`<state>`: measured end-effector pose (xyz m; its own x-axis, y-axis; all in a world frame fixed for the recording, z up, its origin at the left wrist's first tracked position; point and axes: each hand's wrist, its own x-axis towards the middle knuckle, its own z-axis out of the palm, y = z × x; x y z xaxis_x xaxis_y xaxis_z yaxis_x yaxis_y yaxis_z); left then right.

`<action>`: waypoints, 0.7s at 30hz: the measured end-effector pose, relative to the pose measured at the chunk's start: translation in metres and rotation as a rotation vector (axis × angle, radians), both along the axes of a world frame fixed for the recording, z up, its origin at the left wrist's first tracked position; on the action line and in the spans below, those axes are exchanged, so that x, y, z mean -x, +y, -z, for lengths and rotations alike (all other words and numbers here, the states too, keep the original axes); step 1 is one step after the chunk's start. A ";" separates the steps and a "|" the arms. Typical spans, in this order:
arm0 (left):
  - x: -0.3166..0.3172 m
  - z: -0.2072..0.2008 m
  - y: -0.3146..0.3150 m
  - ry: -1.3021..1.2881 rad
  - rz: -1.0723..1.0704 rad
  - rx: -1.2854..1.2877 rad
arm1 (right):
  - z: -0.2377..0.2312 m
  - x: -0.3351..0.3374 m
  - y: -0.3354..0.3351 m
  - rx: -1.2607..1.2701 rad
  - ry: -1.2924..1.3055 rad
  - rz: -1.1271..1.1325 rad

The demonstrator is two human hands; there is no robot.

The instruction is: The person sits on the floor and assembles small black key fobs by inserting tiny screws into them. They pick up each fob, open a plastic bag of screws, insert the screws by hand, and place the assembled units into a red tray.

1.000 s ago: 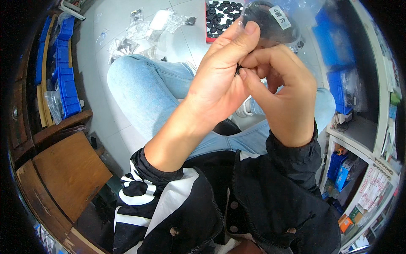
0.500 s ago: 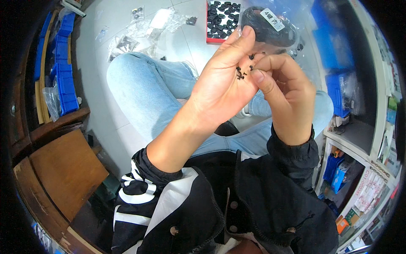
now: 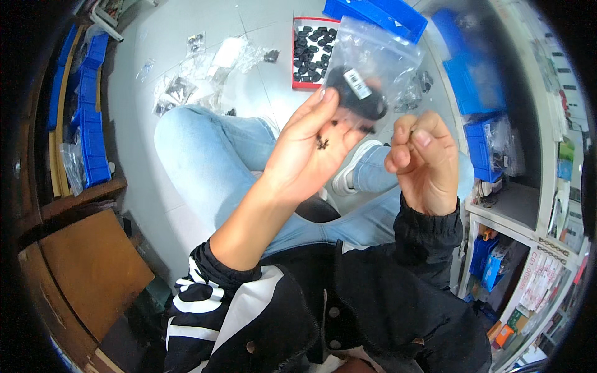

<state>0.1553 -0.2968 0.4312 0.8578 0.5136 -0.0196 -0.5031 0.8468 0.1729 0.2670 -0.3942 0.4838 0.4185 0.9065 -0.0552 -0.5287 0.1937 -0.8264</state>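
Observation:
My left hand, palm up, grips a clear zip bag between thumb and fingers. Inside the bag sits a black, rounded part with a white label over it. Several tiny black screws lie loose on the open palm below the bag. To the right, apart from the bag, my right hand is closed in a pinch, thumb against fingertips. A tiny dark speck shows at the pinch, too small to name.
Beyond my hands lies a red-edged tray of small black parts, beside a blue bin. Clear plastic bags lie scattered on the grey floor. Shelving stands at right, blue bins at left, with a brown wooden board nearer.
My right hand has drawn away from the left palm, to the right and nearer me, in a pinch. My left hand and the bag have shifted left and lower in view.

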 end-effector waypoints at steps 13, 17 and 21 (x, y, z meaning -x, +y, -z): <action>0.012 0.016 -0.007 0.090 0.032 -0.189 | -0.054 -0.022 0.015 0.164 -0.956 0.068; 0.013 0.017 -0.007 0.111 0.045 -0.199 | -0.061 -0.030 0.019 0.199 -1.235 0.041; 0.013 0.015 -0.009 0.125 0.046 -0.206 | -0.067 -0.039 0.025 0.160 -1.440 -0.088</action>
<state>0.1418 -0.3060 0.4166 0.8777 0.4785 -0.0259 -0.4288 0.8084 0.4033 0.3059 -0.3696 0.5508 0.1418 0.9564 0.2551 0.7572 0.0612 -0.6503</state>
